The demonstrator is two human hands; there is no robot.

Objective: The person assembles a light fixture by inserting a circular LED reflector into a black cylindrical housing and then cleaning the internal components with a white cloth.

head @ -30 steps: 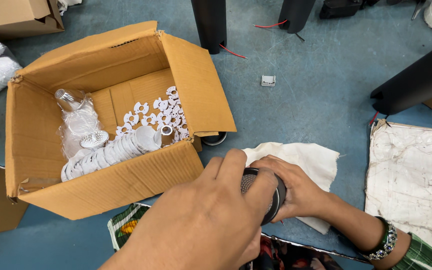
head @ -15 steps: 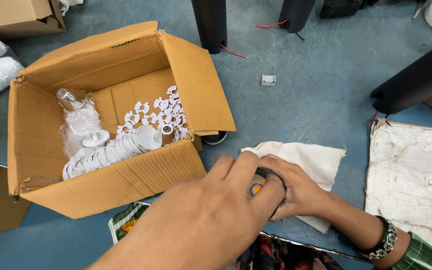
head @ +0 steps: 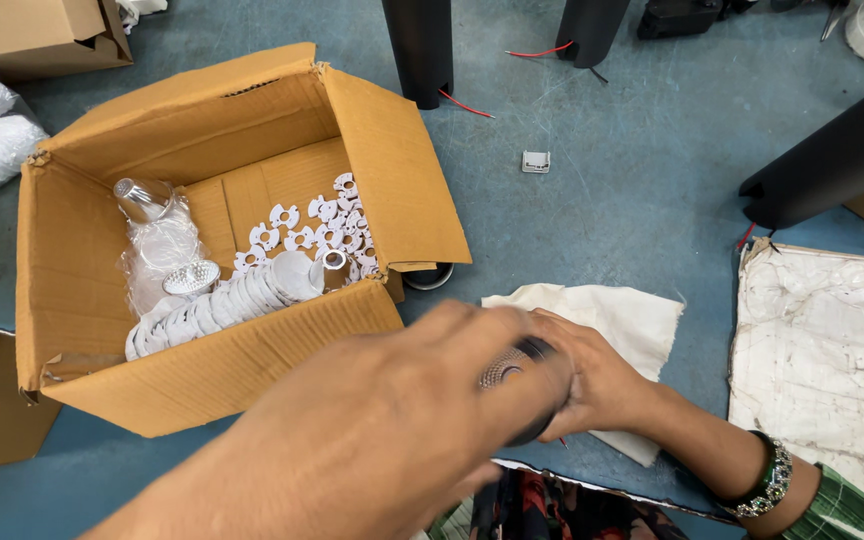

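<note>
My right hand (head: 607,385) comes in from the lower right, with a beaded bracelet and green sleeve, and grips a black round housing (head: 540,428) that has a silver dimpled insert (head: 501,372) in its top. My left hand (head: 392,430) reaches across from the lower left, large and blurred. Its fingers curl over the housing's top and left side and hide most of it. Both hands hover above a cream cloth (head: 632,315) lying on the blue-grey floor.
An open cardboard box (head: 207,385) at left holds a row of white ring parts (head: 217,305), flat white cut-outs (head: 317,230) and silver reflectors in plastic (head: 157,235). Black legs (head: 420,45) stand behind. A small white clip (head: 535,161), a stained white sheet (head: 827,350) and more boxes lie around.
My left hand has slid right and down over the housing, so its fingers now cover more of the top. The silver insert shows where an orange spot showed before. The right hand stays put.
</note>
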